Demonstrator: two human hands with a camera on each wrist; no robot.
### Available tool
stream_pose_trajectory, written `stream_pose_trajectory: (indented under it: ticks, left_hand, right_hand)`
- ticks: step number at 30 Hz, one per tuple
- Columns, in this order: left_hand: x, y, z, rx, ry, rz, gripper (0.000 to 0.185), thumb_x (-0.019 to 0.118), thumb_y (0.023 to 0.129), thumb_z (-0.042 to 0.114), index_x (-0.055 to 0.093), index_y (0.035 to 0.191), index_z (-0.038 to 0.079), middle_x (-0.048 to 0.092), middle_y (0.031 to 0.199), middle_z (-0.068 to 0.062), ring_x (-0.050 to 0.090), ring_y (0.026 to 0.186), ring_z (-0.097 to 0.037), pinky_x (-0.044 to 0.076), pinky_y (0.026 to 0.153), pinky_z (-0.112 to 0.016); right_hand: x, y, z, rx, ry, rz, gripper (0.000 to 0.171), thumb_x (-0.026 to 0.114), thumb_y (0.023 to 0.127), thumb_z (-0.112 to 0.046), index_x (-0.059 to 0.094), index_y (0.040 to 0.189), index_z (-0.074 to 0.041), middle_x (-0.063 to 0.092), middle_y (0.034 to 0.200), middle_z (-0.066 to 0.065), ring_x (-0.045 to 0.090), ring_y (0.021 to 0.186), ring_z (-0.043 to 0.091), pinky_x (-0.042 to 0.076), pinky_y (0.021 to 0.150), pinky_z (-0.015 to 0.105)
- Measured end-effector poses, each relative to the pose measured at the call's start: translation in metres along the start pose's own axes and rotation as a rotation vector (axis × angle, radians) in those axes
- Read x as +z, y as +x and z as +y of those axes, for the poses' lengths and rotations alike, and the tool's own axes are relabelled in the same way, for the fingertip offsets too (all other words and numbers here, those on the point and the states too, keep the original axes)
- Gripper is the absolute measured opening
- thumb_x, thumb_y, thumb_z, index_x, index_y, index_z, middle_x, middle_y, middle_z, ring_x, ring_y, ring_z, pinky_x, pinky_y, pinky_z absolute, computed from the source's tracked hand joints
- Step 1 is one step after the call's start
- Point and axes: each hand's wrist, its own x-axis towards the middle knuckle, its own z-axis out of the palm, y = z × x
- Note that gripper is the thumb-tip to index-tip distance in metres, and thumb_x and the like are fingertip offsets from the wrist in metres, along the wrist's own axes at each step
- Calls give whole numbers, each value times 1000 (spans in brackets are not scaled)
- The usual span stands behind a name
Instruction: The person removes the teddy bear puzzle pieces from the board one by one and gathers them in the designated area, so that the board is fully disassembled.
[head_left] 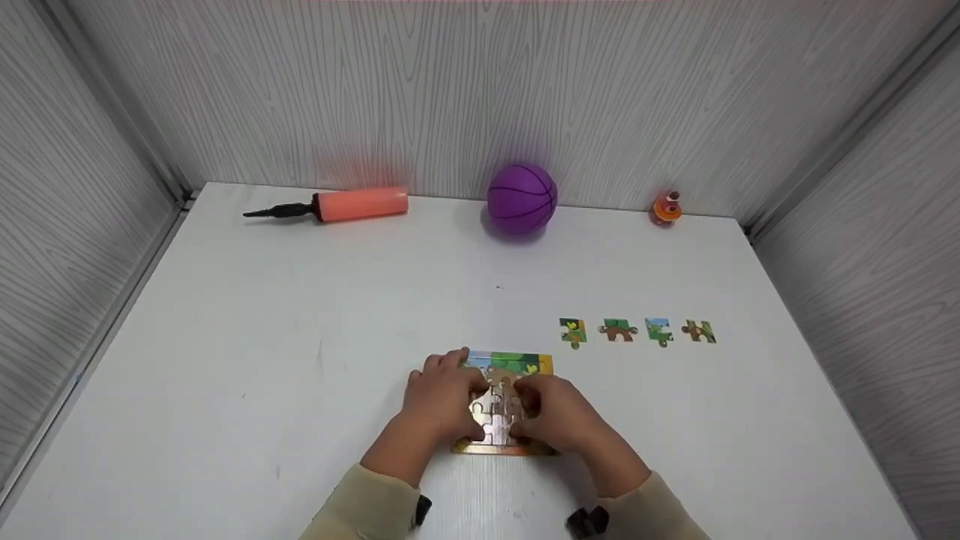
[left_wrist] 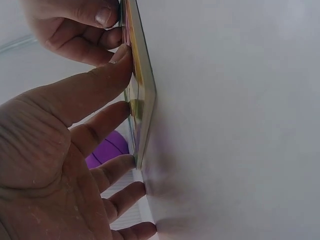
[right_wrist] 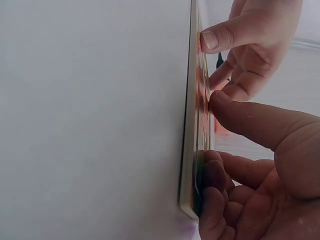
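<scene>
A picture puzzle board (head_left: pixel 517 365) with an orange frame lies flat near the table's front edge, and both hands lie on it. My left hand (head_left: pixel 444 399) covers its left half; in the left wrist view its thumb and fingers (left_wrist: pixel 116 109) reach fairly straight onto the board (left_wrist: pixel 143 95). My right hand (head_left: pixel 553 415) covers the right half, and the right wrist view shows its thumb (right_wrist: pixel 240 116) pressing the board's face (right_wrist: pixel 191 125) with bent fingertips beside it. Most of the fitted pieces are hidden under the hands. Several loose puzzle pieces (head_left: pixel 618 329) lie in a row to the board's right.
Along the back wall lie a pink hand pump (head_left: pixel 337 205), a purple ball (head_left: pixel 522 199) and a small orange toy (head_left: pixel 667 208). The white table (head_left: pixel 262 337) is boxed in by grey panel walls on the left, back and right.
</scene>
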Motion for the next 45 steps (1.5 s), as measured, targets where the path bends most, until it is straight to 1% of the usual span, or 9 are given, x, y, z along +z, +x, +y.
stream_pose_trajectory:
  ticks: [7,11,18,22,26,30,33,39,45]
  left_hand:
    - [0,1,1,-2,15,8,57,90,57,38,69,109,28,36,149,-5,33,132,-33,33,96,-53]
    - [0,1,1,0,19,4,56,90,57,39,69,107,28,36,149,-6,33,132,-33,34,96,-53]
    - [-1,0,1,0,14,-6,53,90,58,38,69,106,26,35,150,-6,33,132,-34,33,96,-54]
    - [-2,1,1,5,8,-8,50,90,58,38,69,102,26,35,150,-7,33,132,-35,33,96,-55]
    - [0,1,0,11,15,-5,49,90,58,39,68,100,27,35,150,-6,33,132,-35,34,95,-55]
    - [1,1,0,24,24,2,44,90,58,40,67,93,27,35,150,-6,33,133,-35,34,95,-57]
    - [1,1,-1,27,23,5,41,89,58,40,65,90,28,35,150,-6,32,133,-35,33,95,-58]
    - [0,0,0,20,27,9,42,89,59,39,66,92,27,34,151,-5,32,133,-35,33,96,-57]
    - [0,-1,-1,25,20,8,49,89,59,39,68,101,26,35,151,-6,33,133,-35,34,95,-55]
  right_hand:
    - [4,2,0,45,19,36,52,82,73,-19,57,118,-12,56,89,0,52,79,17,45,67,33]
    - [5,1,2,46,34,42,52,82,74,-18,56,118,-13,55,90,-1,52,80,17,44,68,33]
    - [6,0,6,21,50,63,50,82,74,-18,54,115,-18,55,89,-1,52,78,17,44,66,32]
    - [6,-1,7,-5,77,68,48,80,75,-13,52,114,-20,56,90,-1,52,79,17,45,66,32]
    - [6,-2,8,-24,125,67,45,75,78,-7,51,114,-20,57,91,-1,53,78,17,47,64,31]
    - [7,-4,10,-53,157,72,43,68,81,-1,50,116,-18,60,88,0,55,73,16,48,60,30]
    - [8,-4,10,-68,175,73,42,65,82,3,50,116,-16,61,86,4,56,70,16,48,59,31]
    - [8,-4,8,-59,197,81,38,64,84,1,52,115,-16,62,84,4,57,69,16,49,58,31]
    - [7,-4,11,-70,248,70,37,63,85,1,52,117,-15,62,82,2,59,69,17,49,57,32]
